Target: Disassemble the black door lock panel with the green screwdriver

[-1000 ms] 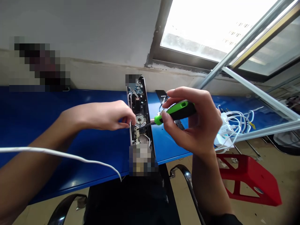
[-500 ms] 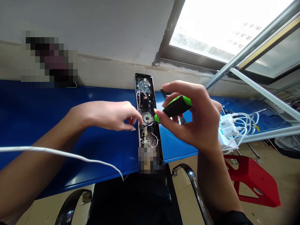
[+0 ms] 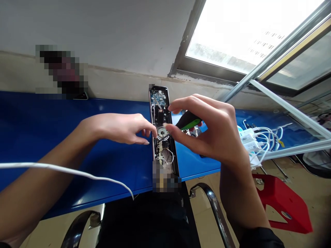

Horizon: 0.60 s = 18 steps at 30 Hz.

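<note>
A long narrow black casing (image 3: 173, 155) stands open in front of me, its inside bared. It holds a blue circuit board (image 3: 160, 99), a round metal part (image 3: 162, 132) and thin white wires. In my right hand (image 3: 216, 127) is a black and green screwdriver (image 3: 190, 121), pinched between thumb and fingers. Its thin shaft slants down left, and the tip is among the parts just below the round one. My left hand (image 3: 124, 127) rests against the casing's left edge, index finger bent over the rim. The left thumb is apart from that finger, with nothing between them.
The casing lies on a blue table (image 3: 108, 165) by a wall. A white cable (image 3: 85, 174) crosses above my left forearm. At right are white adapters (image 3: 248, 137) with cables, a metal frame (image 3: 292, 101) and a red stool (image 3: 287, 203). Chair armrests (image 3: 212, 203) flank me.
My right hand has rolled the screwdriver's handle and spread its fingers further over it; the green stripe now faces lower. The left hand holds its place. The view has shifted slightly.
</note>
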Motion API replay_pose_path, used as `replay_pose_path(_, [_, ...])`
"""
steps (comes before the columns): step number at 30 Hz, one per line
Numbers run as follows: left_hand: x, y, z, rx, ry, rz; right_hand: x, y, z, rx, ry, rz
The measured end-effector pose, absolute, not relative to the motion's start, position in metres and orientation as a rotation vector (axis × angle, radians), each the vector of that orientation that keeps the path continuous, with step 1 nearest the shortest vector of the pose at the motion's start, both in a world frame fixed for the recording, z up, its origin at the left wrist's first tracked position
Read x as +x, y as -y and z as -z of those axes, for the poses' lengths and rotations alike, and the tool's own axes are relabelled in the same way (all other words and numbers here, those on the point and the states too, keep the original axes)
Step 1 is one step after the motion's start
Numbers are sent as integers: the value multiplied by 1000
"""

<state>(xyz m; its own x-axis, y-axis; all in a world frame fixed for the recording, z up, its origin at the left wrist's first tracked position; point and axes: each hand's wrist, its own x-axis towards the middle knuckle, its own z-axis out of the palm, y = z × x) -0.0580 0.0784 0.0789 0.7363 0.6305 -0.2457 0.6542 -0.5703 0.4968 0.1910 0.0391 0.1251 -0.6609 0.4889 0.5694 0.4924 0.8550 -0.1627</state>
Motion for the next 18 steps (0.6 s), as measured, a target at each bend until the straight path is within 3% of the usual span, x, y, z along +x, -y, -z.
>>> replay_pose_path(18, [-57,-82,-78,2373,-973,18,202,-67,-144,-462,2636,-296])
